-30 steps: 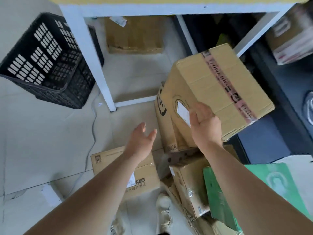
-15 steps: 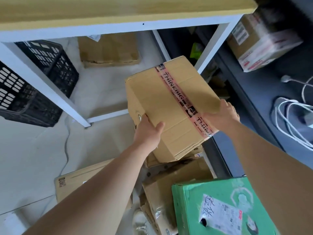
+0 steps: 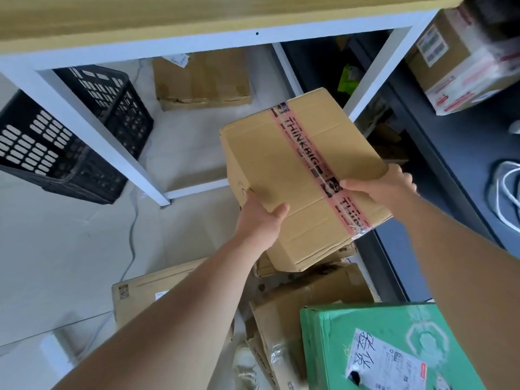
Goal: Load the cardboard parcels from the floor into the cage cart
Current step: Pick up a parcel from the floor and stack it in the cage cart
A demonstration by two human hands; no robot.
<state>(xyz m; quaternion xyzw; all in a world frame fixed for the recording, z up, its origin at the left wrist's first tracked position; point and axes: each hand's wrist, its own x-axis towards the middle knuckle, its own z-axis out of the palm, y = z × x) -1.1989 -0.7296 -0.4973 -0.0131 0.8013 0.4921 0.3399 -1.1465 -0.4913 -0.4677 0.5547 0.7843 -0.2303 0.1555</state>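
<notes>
A brown cardboard parcel (image 3: 287, 170) sealed with a strip of pink printed tape is held in the air above the floor pile. My left hand (image 3: 260, 218) grips its near left edge, thumb on top. At its right near corner, my right hand (image 3: 382, 184) clamps the side, fingers wrapped round it. Below lie more parcels: a flat brown one (image 3: 135, 294) on the floor at the left, a crumpled brown one (image 3: 306, 302) in the middle and a green one with a white label (image 3: 365, 333) at the lower right. No cage cart is recognisable in this view.
A white-framed table (image 3: 92, 128) with a wooden top stands ahead, a cardboard box (image 3: 202, 80) beneath it. A black plastic crate (image 3: 70, 136) sits at the left. Dark shelving (image 3: 450, 153) at the right holds a taped box (image 3: 461, 57) and white cables (image 3: 506, 187).
My left hand has come up and taken the parcel's left edge; my right hand has shifted to its right corner. The parcel has been lifted and turned tape side up.
</notes>
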